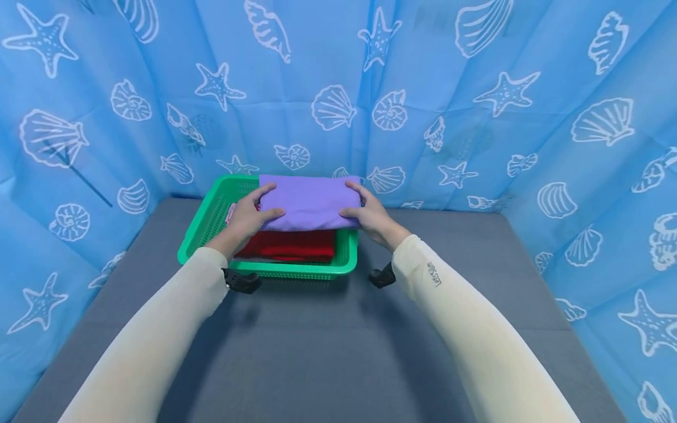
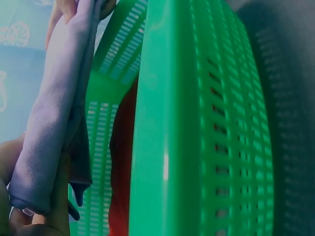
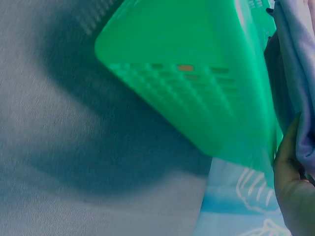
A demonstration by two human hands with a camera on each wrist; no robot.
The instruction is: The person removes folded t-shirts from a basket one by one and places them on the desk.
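Note:
A folded purple cloth (image 1: 312,202) is held over the green plastic basket (image 1: 296,269) by both hands. My left hand (image 1: 244,216) grips its left end, thumb on top and fingers beneath. The right hand (image 1: 374,214) grips the opposite end in the same way. Below the cloth, red folded fabric (image 1: 296,245) lies inside the basket. In the left wrist view the cloth (image 2: 54,108) shows edge-on as a thick folded layer above the rim. The right wrist view catches part of the right hand (image 3: 295,196) at the cloth's end.
The basket stands on a grey table (image 1: 317,346) near its back edge. Blue curtains (image 1: 338,88) with white shells and starfish hang behind and at both sides. A small pink item (image 1: 230,212) shows inside the basket by the left hand.

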